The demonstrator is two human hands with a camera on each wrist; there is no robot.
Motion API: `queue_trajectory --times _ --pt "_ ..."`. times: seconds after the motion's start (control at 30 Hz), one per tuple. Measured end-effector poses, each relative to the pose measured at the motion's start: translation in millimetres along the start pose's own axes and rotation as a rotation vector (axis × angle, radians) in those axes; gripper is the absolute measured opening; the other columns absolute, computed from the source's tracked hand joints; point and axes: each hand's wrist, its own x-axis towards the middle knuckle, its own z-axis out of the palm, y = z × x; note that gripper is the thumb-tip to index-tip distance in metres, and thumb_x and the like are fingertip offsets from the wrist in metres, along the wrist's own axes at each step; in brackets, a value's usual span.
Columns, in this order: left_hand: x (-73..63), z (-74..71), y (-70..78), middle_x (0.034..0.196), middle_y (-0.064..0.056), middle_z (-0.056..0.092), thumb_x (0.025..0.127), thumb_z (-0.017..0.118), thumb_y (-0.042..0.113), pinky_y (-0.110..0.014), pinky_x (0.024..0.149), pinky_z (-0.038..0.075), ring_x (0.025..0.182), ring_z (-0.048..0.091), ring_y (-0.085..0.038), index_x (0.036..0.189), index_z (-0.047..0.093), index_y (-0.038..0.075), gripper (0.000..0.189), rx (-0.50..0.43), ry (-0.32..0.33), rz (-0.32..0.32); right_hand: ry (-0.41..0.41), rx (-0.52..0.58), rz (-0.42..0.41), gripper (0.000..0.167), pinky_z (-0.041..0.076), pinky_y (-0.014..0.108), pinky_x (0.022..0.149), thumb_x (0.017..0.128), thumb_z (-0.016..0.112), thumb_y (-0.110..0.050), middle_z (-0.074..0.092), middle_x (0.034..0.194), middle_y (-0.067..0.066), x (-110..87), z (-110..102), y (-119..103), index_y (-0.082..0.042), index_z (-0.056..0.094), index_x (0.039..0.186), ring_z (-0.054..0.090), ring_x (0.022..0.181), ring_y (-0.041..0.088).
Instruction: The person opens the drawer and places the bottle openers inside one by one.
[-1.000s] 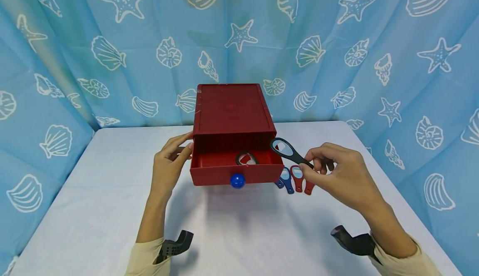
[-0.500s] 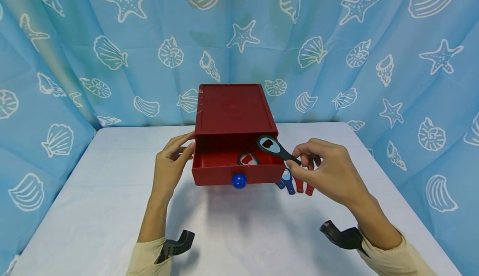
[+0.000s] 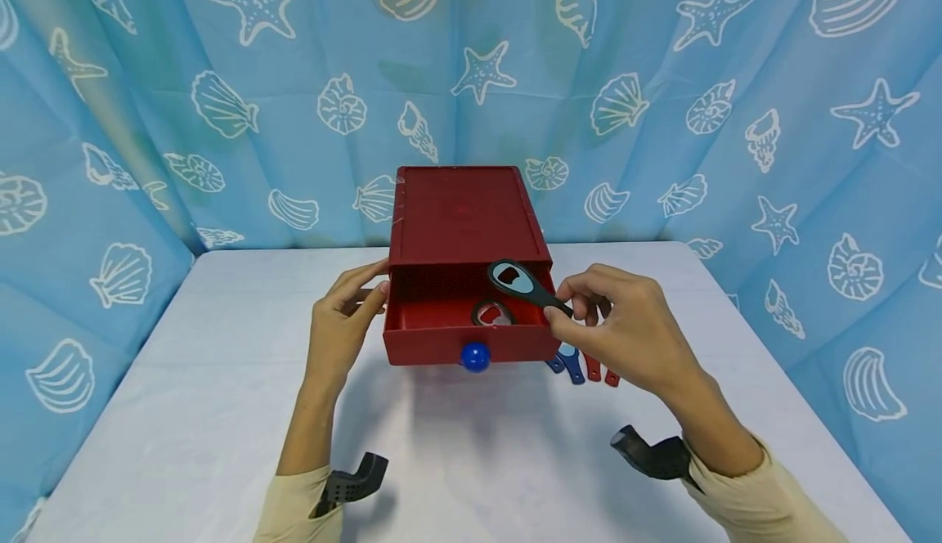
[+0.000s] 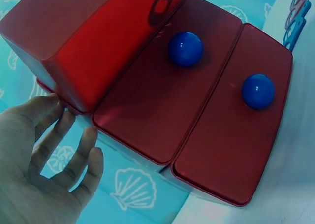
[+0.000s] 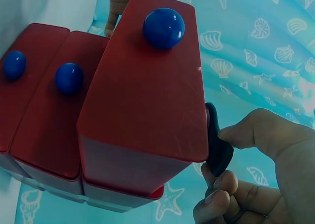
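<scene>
My right hand (image 3: pixel 614 326) pinches a black bottle opener (image 3: pixel 543 298) by the handle end. Its oval head, with a metal plate and a cutout, hangs over the right side of a pulled-out red drawer (image 3: pixel 434 348). From the right wrist view, the opener (image 5: pixel 219 145) shows edge-on between thumb and fingers beside the drawer wall. Inside the drawer lies another dark-rimmed opener (image 3: pixel 495 316), partly hidden by the drawer front. At the left side of the red cabinet (image 3: pixel 467 216), my left hand (image 3: pixel 342 322) rests its fingertips, with fingers loosely spread in the left wrist view.
Below the pulled-out drawer are two closed drawers with blue knobs (image 4: pixel 185 49). Blue openers (image 3: pixel 571 365) and red openers (image 3: pixel 593 367) lie on the white table (image 3: pixel 221 379) right of the cabinet, partly covered. A blue shell-patterned curtain (image 3: pixel 294 118) hangs behind.
My right hand has carried the black bottle opener leftward, from beside the drawer's right edge to over its opening. My left hand stays at the cabinet's side. The head view has shifted slightly.
</scene>
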Motion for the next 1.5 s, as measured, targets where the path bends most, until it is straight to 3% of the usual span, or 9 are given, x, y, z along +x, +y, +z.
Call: queue_trajectory --times 0.43,0.67,1.0,1.3,1.5 --pt "0.7 -0.7 0.1 0.130 -0.004 0.061 0.099 0.064 0.014 -0.022 0.082 0.055 0.094 0.065 -0.014 0.134 0.065 0.008 0.035 -0.007 -0.002 0.006 0.003 0.005 -0.023 0.012 0.042 0.026 0.052 0.082 0.081 -0.011 0.053 0.073 -0.005 6.7 5.9 -1.6 -0.013 0.071 0.089 0.051 0.067 0.011" --pt "-0.4 -0.2 -0.1 0.131 -0.004 0.061 0.099 0.064 0.015 -0.022 0.084 0.055 0.096 0.065 -0.014 0.135 0.064 0.009 0.036 -0.002 -0.003 -0.007 -0.050 -0.036 0.009 0.030 0.041 0.025 0.051 0.082 0.085 -0.024 0.051 0.080 -0.005 2.4 5.5 -5.5 -0.013 0.070 0.106 0.048 0.076 0.012" --pt "0.4 -2.1 3.4 0.132 -0.004 0.060 0.099 0.064 0.015 -0.022 0.085 0.055 0.097 0.066 -0.014 0.136 0.063 0.008 0.037 0.015 -0.004 -0.015 0.002 -0.034 -0.001 0.030 0.048 0.024 0.055 0.083 0.084 -0.020 0.053 0.083 -0.008 -15.3 -1.0 -4.8 -0.013 0.071 0.109 0.051 0.080 0.010" --pt "1.0 0.4 -0.1 0.133 -0.005 0.060 0.100 0.063 0.015 -0.023 0.085 0.055 0.097 0.065 -0.014 0.136 0.063 0.009 0.037 0.019 -0.032 -0.031 0.123 0.016 -0.068 0.039 0.048 0.019 0.058 0.076 0.087 -0.007 0.054 0.085 -0.008 -31.8 7.4 11.9 -0.012 0.070 0.110 0.052 0.078 0.005" --pt "0.4 -0.4 1.0 0.133 -0.001 0.060 0.099 0.063 0.015 -0.024 0.086 0.055 0.096 0.066 -0.016 0.136 0.063 0.010 0.037 0.004 -0.005 -0.032 0.110 -0.019 -0.118 0.044 0.049 0.018 0.061 0.074 0.088 -0.006 0.056 0.088 -0.008 -23.0 -3.4 17.4 -0.011 0.069 0.113 0.053 0.083 0.005"
